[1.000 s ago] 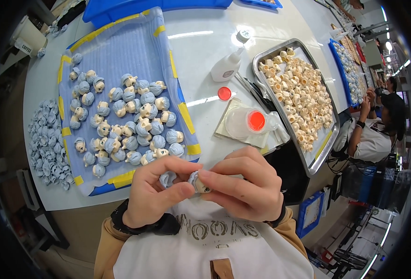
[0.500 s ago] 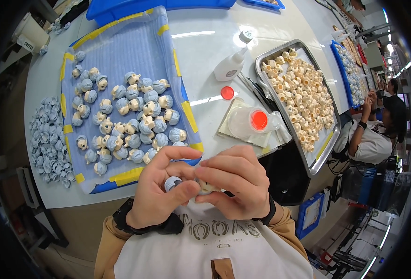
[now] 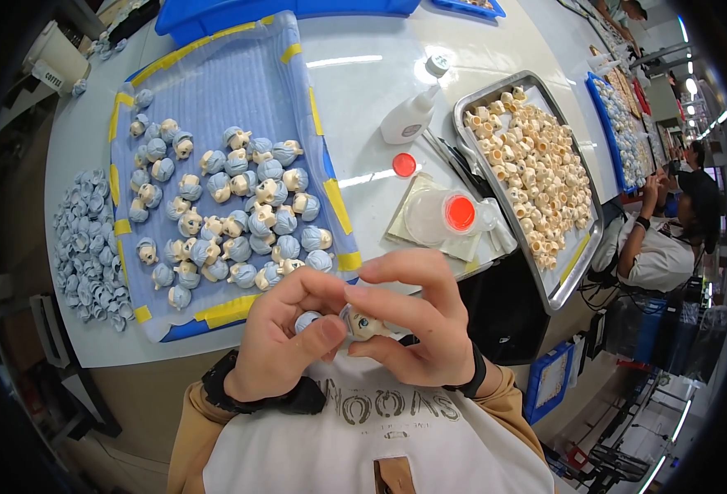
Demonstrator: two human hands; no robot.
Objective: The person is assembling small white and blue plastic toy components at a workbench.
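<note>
In front of my chest is a small doll head (image 3: 367, 326) with a painted eye and pale-blue hair at its left side. My left hand (image 3: 285, 329) is closed, with its thumb and fingers against the hair side. A rounded light-blue piece (image 3: 306, 320) shows between its fingers; whether it belongs to the same head I cannot tell. My right hand (image 3: 425, 321) pinches the head's face side between fingertips and thumb. Just beyond my hands, several blue-haired doll heads (image 3: 237, 224) lie on a blue cloth-lined tray (image 3: 223, 78) edged with yellow tape.
Loose light-blue hair pieces (image 3: 92, 247) are heaped left of the tray. To the right, a metal tray (image 3: 576, 276) holds cream face pieces (image 3: 536, 165). Between the trays stand a white squeeze bottle (image 3: 407, 119), a red cap (image 3: 404, 165) and a red-topped clear bottle (image 3: 429, 216). A co-worker (image 3: 660, 239) sits at far right.
My right index and other fingers have lifted and spread a little, so more of the doll head's face shows. My left hand has hardly moved.
</note>
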